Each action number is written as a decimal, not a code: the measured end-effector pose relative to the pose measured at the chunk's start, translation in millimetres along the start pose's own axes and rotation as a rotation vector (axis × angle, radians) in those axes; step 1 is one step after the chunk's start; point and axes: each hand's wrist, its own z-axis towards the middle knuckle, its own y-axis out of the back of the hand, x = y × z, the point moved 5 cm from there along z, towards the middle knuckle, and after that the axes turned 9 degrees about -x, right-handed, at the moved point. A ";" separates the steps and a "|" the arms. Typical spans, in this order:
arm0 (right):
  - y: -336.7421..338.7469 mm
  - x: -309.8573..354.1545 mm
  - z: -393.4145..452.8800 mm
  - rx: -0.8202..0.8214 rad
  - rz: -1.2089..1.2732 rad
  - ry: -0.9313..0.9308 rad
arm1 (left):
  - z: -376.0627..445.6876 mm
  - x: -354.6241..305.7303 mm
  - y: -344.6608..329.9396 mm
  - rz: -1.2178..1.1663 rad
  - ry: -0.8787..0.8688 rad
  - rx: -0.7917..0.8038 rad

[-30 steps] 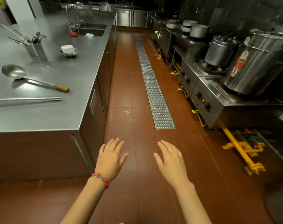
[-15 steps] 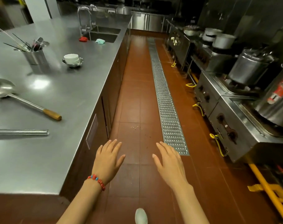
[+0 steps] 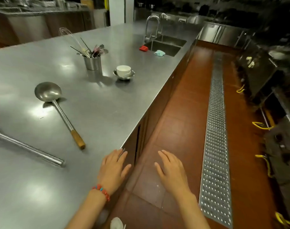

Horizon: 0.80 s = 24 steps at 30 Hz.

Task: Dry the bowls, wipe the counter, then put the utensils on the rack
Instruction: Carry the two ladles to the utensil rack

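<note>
Hovering with released grip, the left hand (image 3: pixel 113 169) sits over the tabletop (image 3: pixel 94 103) edge near the ladle (image 3: pixel 58 109), the right hand (image 3: pixel 172 171) likewise empty above the floor (image 3: pixel 182 123).

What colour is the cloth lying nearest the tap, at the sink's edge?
Red. The cloth lies on the counter beside the sink, shown best in the head view.
</note>
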 end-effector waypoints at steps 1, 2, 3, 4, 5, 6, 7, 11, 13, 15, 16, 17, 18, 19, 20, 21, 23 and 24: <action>-9.8 7.2 18.4 0.011 0.021 0.026 | 12.5 11.2 1.2 0.009 0.022 -0.009; -19.7 16.4 36.6 0.024 0.032 0.058 | 24.3 23.0 1.6 0.020 0.043 -0.015; -29.1 27.2 54.1 0.042 0.035 0.093 | 35.4 36.3 2.2 0.030 0.067 -0.017; -38.1 38.4 72.1 0.059 0.039 0.132 | 46.4 49.6 4.0 0.040 0.096 -0.019; -46.9 50.4 90.2 0.079 0.056 0.168 | 56.9 63.5 6.6 0.033 0.134 -0.031; -55.0 62.0 106.1 0.102 0.076 0.199 | 64.9 77.1 9.2 0.018 0.178 -0.040; -62.9 74.3 121.2 0.123 0.094 0.229 | 71.5 92.3 11.8 0.020 0.225 -0.061; -96.0 122.8 171.2 0.206 0.135 0.372 | 85.9 147.8 26.2 0.021 0.413 -0.116; -113.5 143.7 187.2 0.263 0.165 0.418 | 81.7 170.9 33.8 0.031 0.505 -0.166; -131.4 164.7 199.8 0.335 0.183 0.479 | 74.5 190.1 39.3 0.044 0.598 -0.232; -139.9 174.7 205.5 0.369 0.190 0.512 | 71.5 197.6 42.8 0.056 0.642 -0.243; -148.2 183.9 211.4 0.398 0.198 0.544 | 68.3 204.7 45.1 0.083 0.675 -0.269; -156.9 192.1 217.3 0.425 0.206 0.575 | 63.5 211.1 44.4 0.101 0.727 -0.277; -165.4 198.8 221.6 0.456 0.211 0.602 | 56.1 217.2 41.0 0.106 0.803 -0.268; -173.0 204.7 225.3 0.490 0.217 0.619 | 48.3 222.2 36.8 0.087 0.894 -0.244; -179.3 210.1 229.2 0.521 0.228 0.629 | 41.2 226.8 34.0 0.077 0.966 -0.266; -190.2 221.2 236.4 0.564 0.236 0.663 | 28.7 232.8 28.6 0.069 1.060 -0.326; -195.8 226.4 239.4 0.574 0.239 0.678 | 23.6 234.6 26.5 0.061 1.102 -0.346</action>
